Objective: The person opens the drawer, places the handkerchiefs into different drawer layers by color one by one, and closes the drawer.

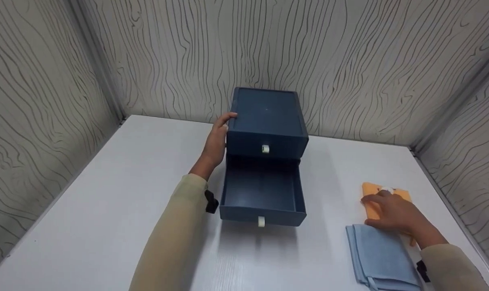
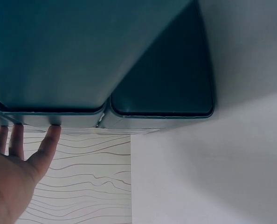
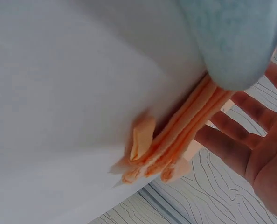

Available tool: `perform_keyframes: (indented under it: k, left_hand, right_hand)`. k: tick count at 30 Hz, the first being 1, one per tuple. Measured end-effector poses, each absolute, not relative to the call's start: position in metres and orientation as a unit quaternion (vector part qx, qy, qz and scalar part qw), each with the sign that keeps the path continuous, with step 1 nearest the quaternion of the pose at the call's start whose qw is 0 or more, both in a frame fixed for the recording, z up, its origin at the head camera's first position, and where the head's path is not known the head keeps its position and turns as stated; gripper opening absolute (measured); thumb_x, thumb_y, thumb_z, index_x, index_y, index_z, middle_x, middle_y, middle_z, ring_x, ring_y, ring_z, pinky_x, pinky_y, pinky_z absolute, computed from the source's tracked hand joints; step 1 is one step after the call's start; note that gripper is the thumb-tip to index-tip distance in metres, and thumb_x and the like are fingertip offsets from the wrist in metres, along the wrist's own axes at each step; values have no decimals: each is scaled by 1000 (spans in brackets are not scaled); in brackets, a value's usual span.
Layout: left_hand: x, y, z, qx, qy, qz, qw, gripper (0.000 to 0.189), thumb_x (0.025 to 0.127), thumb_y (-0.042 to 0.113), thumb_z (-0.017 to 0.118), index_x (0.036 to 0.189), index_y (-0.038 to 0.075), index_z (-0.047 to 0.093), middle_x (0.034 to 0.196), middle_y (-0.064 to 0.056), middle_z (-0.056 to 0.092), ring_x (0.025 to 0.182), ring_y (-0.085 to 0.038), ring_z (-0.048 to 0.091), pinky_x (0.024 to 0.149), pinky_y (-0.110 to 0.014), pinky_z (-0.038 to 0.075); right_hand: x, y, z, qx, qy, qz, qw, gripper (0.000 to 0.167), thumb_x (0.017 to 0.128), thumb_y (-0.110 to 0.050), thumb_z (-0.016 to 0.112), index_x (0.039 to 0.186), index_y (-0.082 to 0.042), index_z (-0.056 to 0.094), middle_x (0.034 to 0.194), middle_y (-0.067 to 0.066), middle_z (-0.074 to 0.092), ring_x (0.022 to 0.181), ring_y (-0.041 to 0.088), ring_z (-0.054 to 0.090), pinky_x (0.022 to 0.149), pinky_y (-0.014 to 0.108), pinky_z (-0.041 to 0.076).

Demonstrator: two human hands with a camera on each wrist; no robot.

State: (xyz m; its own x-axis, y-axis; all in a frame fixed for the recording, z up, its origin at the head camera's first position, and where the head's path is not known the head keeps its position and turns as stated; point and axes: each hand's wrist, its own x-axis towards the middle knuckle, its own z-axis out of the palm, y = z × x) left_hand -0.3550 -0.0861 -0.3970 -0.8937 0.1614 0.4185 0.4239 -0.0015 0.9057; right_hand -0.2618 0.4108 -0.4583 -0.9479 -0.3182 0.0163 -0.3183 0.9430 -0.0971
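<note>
A dark blue two-drawer unit (image 1: 268,111) stands against the back wall, its lower drawer (image 1: 240,214) pulled out with a bare floor inside. My left hand (image 1: 215,143) rests along the left side of the unit's upper part, fingertips at the top edge. In the left wrist view its fingers (image 2: 46,147) are extended against the casing. At the right, my right hand (image 1: 398,214) lies over a folded orange towel (image 1: 369,189), fingers spread. The right wrist view shows the towel's stacked layers (image 3: 185,126) beside the extended fingers. A folded blue-grey towel (image 1: 384,256) lies just nearer.
The white table (image 1: 107,202) runs up to wood-grain patterned walls (image 1: 188,52) at the back and sides. White pull tabs (image 1: 261,221) mark both drawer fronts. The open drawer juts toward the front, between my two arms.
</note>
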Motion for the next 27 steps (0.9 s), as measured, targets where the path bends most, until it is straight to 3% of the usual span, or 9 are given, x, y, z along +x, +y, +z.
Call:
perform_keyframes:
  k: [5, 12, 16, 20, 27]
  left_hand:
    - [-356, -86, -397, -214, -706, -669, 89, 46, 106, 34, 21, 144, 17, 39, 160, -7, 19, 144, -27, 25, 96, -58, 39]
    - [-348, -88, -387, -218, -701, -675, 75, 46, 106, 26, 20, 146, 10, 36, 161, -11, 15, 142, -30, 25, 95, -57, 38]
    - [-334, -89, -376, -218, -705, -671, 73, 45, 106, 21, 19, 146, 6, 35, 160, -14, 16, 142, -31, 25, 94, -55, 40]
    - [-330, -89, -371, -217, -710, -666, 71, 45, 106, 21, 19, 146, 7, 35, 160, -13, 18, 147, -30, 18, 101, -59, 36]
    - [-330, -89, -372, -215, -709, -668, 67, 45, 106, 21, 19, 146, 7, 35, 160, -12, 18, 148, -29, 15, 103, -61, 33]
  right_hand:
    - [-263, 414, -461, 166, -985, 52, 8, 57, 72, -42, 79, 120, -15, 63, 124, 31, 55, 90, 38, 62, 62, 49, 49]
    - [-264, 416, -456, 164, -984, 75, -6, 47, 75, -17, 67, 122, -16, 62, 126, 30, 54, 79, 24, 55, 58, 35, 40]
    - [-264, 418, -454, 155, -982, 107, -28, 39, 81, -12, 61, 119, -20, 65, 128, 25, 54, 90, 29, 58, 63, 36, 40]
    - [-261, 422, -451, 128, -981, 135, -51, 29, 89, -12, 56, 114, -21, 67, 128, 19, 54, 101, 32, 56, 71, 40, 43]
    - [-259, 425, -451, 96, -982, 154, -50, 26, 86, -27, 66, 109, -15, 63, 112, 15, 60, 82, 23, 53, 61, 33, 39]
